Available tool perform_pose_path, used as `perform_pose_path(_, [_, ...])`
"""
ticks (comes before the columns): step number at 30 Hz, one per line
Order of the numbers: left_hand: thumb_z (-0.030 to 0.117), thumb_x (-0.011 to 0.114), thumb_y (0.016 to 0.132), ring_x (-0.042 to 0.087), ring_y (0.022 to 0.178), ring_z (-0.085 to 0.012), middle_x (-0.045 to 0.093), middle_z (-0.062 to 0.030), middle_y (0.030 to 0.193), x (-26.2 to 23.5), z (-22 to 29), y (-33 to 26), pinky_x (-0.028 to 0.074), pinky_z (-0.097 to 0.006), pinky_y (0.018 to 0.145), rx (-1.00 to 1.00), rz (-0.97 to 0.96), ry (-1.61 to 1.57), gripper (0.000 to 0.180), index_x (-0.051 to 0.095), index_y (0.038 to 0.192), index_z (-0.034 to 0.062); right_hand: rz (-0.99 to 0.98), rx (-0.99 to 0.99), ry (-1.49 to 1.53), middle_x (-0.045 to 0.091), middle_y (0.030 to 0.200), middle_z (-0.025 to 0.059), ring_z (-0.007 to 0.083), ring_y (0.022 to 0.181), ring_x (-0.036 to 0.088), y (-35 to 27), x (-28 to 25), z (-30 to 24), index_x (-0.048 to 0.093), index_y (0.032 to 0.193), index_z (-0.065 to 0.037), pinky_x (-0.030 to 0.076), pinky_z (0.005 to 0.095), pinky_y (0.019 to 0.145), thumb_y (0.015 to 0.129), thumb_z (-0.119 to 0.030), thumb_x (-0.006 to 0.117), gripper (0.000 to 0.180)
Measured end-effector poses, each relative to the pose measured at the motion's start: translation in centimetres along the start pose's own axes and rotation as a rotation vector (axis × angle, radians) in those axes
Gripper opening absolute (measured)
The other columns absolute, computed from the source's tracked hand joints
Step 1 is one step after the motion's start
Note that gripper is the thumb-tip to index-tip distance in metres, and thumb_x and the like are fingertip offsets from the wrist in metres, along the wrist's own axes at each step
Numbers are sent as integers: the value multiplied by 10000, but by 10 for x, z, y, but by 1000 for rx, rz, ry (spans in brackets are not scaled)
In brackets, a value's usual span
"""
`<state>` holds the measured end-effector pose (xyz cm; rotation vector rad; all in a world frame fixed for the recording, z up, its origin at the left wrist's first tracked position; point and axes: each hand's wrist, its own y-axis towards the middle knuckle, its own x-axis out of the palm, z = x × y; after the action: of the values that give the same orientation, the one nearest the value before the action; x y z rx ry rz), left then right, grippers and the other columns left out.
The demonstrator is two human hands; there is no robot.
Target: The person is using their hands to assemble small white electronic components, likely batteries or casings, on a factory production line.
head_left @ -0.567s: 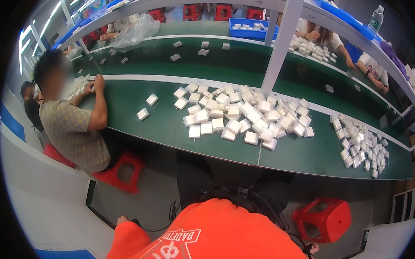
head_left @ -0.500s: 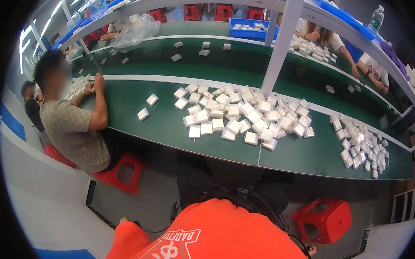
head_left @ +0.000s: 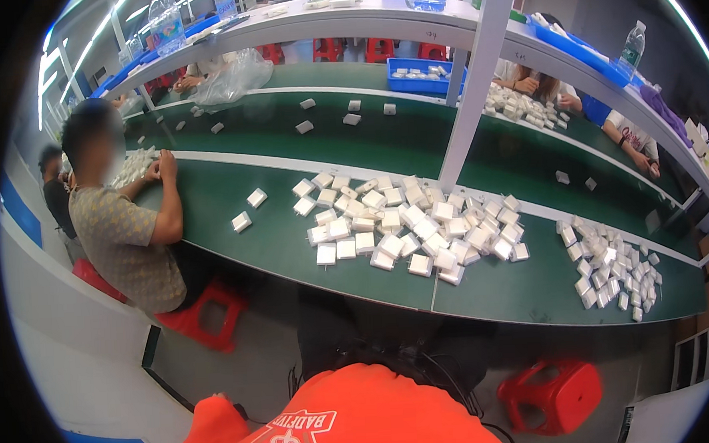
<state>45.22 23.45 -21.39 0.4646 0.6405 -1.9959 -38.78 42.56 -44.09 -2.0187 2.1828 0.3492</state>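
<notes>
Hands: neither in view; grip cannot be told.
Nearest: white blocks (head_left: 407, 227) heaped on green tabletop (head_left: 235, 244).
Risk: edge blocks could likely slide off if nudged.

— Where is the green bench open?
— Left of the white post (head_left: 476, 87), bare top lies around two stray white blocks (head_left: 249, 209).
— And blocked?
— At the post's foot, a heap of white blocks (head_left: 415, 226) fills it.
</notes>
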Motion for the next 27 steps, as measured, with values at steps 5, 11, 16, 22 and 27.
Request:
perform_pose_path(5, [-59,589,806,488,576,-210,453,-57,669,-24,-35,-12,418,-426,543,7,1,11,209,425,715,35,-386,1094,727,646,773,22,259,697,582,18,-189,-34,720,797,-221,522,454,720,810,-431,744,213])
perform_pose_path(11, [-137,554,762,374,625,-97,342,32,707,1,-67,14,318,-342,533,155,-65,-108,361,309,716,124,-12,676,311,391,482,-73,181,407,345,1,-120,-85,288,586,-255,280,339,453,817,-510,599,463])
perform_pose_path(16, [-122,606,811,254,696,-87,225,44,745,58,38,4,232,-326,586,531,-67,-73,434,249,759,120,-111,834,640,213,495,-57,146,382,182,63,-61,-118,207,624,-219,198,308,381,905,-315,588,483])
perform_pose_path(22, [-51,692,942,259,672,-72,247,24,701,114,246,-100,231,-323,581,908,-109,-217,462,289,749,68,-301,652,680,226,527,-57,124,419,167,93,-5,-221,257,643,-216,170,318,416,935,-277,618,468])
perform_pose_path(27, [25,791,891,397,638,-152,415,-29,711,165,368,-236,333,-322,591,1189,-493,-202,345,461,794,49,-452,393,690,231,595,-63,92,488,196,107,3,-343,332,740,-204,203,294,467,1007,-202,626,397])
